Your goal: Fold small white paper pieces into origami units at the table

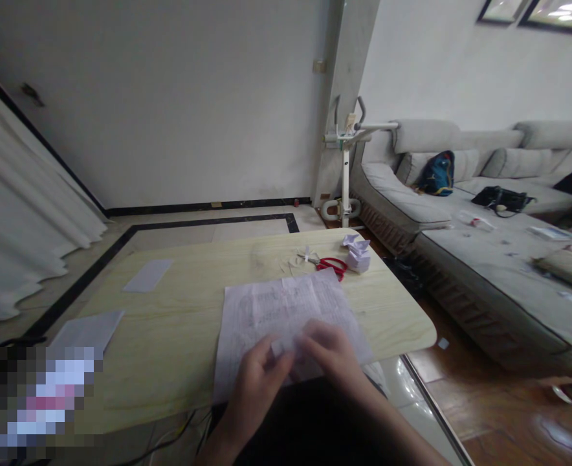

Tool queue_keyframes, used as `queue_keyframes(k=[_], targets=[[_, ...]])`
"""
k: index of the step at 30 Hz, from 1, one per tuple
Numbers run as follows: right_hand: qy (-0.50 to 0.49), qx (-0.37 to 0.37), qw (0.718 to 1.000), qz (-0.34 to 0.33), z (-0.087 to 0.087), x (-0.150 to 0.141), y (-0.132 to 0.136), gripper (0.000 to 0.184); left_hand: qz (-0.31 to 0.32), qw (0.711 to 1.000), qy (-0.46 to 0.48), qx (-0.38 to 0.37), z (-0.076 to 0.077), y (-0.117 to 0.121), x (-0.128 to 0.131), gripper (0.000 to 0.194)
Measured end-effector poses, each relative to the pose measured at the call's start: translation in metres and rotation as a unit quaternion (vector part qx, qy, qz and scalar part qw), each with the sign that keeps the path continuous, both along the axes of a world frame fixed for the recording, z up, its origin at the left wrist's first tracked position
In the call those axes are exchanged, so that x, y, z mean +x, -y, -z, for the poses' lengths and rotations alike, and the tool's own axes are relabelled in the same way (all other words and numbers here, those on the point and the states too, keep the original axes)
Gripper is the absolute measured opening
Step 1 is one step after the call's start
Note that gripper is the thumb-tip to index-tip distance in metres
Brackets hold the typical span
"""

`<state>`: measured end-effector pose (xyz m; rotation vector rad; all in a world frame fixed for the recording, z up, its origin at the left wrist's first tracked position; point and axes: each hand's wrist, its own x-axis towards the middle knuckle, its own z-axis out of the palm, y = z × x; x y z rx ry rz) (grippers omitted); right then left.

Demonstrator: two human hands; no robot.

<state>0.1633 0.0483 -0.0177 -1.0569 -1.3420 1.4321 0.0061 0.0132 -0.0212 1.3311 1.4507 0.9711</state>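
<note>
Above a large creased printed sheet, a small folded piece of white paper is pinched between the thumb and fingers of my left hand. My right hand is closed at the right end of the same piece, its fingertips blurred. Beyond the sheet's far edge lie red-handled scissors, with thin paper scraps around the blades. Folded paper shapes sit to the right of the scissors.
The pale wooden table has a rounded right corner. White paper sheets lie on its left side, near a pixelated patch. A grey sofa with bags stands to the right, and exercise equipment behind the table. Cables hang below.
</note>
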Motion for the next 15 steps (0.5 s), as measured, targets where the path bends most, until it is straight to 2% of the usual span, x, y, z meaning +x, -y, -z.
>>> queue_keyframes(k=[8, 15], targets=[[0.004, 0.007, 1.000, -0.007, -0.0026, -0.0004, -0.0008, 0.033, 0.022, 0.999, 0.045, 0.009, -0.0047, -0.0008, -0.0010, 0.023], [0.004, 0.001, 1.000, -0.004, -0.0018, 0.0003, -0.0004, 0.036, 0.012, 0.996, 0.083, 0.004, -0.0079, 0.0003, 0.0003, 0.024]])
